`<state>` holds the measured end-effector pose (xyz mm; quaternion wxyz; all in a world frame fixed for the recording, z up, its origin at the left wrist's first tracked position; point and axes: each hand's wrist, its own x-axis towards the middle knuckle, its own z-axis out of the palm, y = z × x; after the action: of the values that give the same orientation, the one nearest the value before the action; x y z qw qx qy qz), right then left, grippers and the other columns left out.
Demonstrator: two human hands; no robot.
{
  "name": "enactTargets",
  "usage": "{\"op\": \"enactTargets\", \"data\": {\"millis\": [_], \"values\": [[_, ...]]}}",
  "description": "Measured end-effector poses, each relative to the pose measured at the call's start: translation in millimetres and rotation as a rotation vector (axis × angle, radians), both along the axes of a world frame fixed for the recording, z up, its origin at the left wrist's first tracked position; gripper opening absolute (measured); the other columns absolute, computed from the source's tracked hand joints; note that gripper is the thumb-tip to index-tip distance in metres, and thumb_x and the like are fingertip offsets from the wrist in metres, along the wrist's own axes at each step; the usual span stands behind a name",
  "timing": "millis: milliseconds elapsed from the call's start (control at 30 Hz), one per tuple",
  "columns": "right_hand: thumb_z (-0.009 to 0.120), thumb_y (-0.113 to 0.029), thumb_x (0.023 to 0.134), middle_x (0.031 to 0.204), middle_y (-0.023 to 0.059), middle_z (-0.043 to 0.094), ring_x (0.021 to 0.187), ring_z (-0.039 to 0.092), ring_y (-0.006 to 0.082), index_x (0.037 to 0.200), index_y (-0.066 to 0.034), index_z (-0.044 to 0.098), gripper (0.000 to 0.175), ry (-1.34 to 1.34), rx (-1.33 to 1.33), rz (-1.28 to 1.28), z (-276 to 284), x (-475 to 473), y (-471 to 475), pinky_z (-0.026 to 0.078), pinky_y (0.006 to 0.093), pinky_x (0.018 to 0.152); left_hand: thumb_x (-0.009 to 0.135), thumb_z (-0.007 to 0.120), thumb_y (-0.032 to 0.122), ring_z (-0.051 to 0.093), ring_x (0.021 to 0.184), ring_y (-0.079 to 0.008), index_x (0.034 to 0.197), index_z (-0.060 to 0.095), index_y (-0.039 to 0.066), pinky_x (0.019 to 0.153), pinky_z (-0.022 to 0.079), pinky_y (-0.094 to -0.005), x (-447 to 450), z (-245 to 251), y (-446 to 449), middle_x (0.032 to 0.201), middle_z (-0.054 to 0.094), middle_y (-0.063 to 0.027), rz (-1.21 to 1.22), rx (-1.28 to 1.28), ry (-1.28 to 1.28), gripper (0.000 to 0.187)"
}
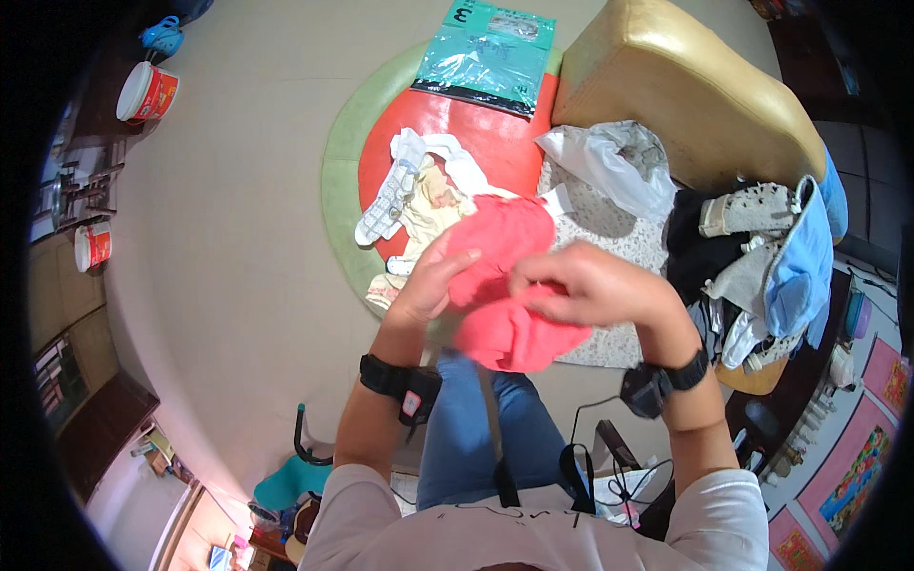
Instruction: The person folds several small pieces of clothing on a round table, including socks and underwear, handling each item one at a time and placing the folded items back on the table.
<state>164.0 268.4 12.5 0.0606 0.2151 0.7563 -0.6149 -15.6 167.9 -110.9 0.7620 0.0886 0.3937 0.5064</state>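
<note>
A coral-red cloth garment [510, 228] is bunched up in front of me, above my lap. My left hand [432, 280] grips its left side, thumb on top of the fabric. On the right, my right hand [589, 282] has its fingers curled into the lower fold of the same garment; that hand is slightly blurred. Just beyond lie a patterned white sock [389, 203] and crumpled cream cloth [428, 196], spread on a round surface with a red middle [382, 146] and green border. The red garment covers part of this pile.
A green plastic package [485, 61] bearing writing lies at the far edge. On the right are a translucent plastic bag [607, 168] on a speckled cloth [600, 342], a gold padded seat [685, 107], and a heap of clothes [750, 264]. A black cable [596, 407] hangs from my right wristband.
</note>
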Motion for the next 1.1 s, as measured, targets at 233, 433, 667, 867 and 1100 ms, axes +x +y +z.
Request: {"op": "enactTargets", "data": {"millis": [233,433,667,867,1100], "values": [[0.065,-0.016,0.071,0.074,0.0125,0.059,0.069,0.058,0.026,0.088,-0.0039,0.059,0.022,0.105,0.215,-0.124,-0.8,-12.7,-1.2,0.045,0.0352,0.063,0.079,0.057,0.007,0.041,0.115,-0.0169,0.128,0.031,-0.001,0.098,0.033,-0.0313,40.0,68.5,-39.1,0.123,0.042,-0.0091,-0.008,0.353,0.011,0.056],[0.079,-0.04,0.056,0.125,0.0203,0.042,0.118,0.041,0.0307,0.13,-0.0054,0.035,0.092,0.147,0.307,-0.238,22.5,34.4,-24.1,0.033,0.0363,0.098,0.076,0.062,0.007,0.04,0.116,-0.0174,0.128,0.031,-0.003,0.097,0.033,-0.0317,51.3,91.5,-58.0,0.124,0.042,-0.0105,-0.044,0.312,0.397,0.06],[0.077,-0.013,0.063,0.13,0.0138,0.04,0.119,0.039,0.0178,0.13,-0.0013,0.033,0.081,0.212,-0.795,-0.307,-4.7,72.7,-74.2,0.032,0.0307,0.099,0.078,0.06,0.007,0.04,0.117,-0.0171,0.13,0.031,-0.004,0.098,0.032,-0.0313,72.1,120.6,-83.7,0.125,0.043,-0.0099,-0.242,0.332,0.334,0.06],[0.071,-0.007,0.07,0.115,0.0092,0.054,0.104,0.053,0.0151,0.122,0.0021,0.042,0.06,0.244,-1.017,-0.488,5.6,94.8,-89.1,0.041,0.0312,0.092,0.073,0.066,0.005,0.042,0.115,-0.0155,0.128,0.035,-0.003,0.098,0.033,-0.0305,77.4,128.0,-103.9,0.124,0.044,-0.0083,-0.196,0.301,0.147,0.064],[0.069,-0.009,0.072,0.116,0.0088,0.053,0.104,0.052,0.0131,0.118,0.0024,0.045,0.053,0.335,-0.859,-0.579,37.3,113.8,-88.3,0.043,0.0302,0.087,0.071,0.064,0.0,0.046,0.114,-0.0195,0.126,0.036,-0.004,0.097,0.035,-0.0332,98.6,124.9,-149.2,0.124,0.047,-0.0104,0.112,0.073,-0.08,0.062]]}}
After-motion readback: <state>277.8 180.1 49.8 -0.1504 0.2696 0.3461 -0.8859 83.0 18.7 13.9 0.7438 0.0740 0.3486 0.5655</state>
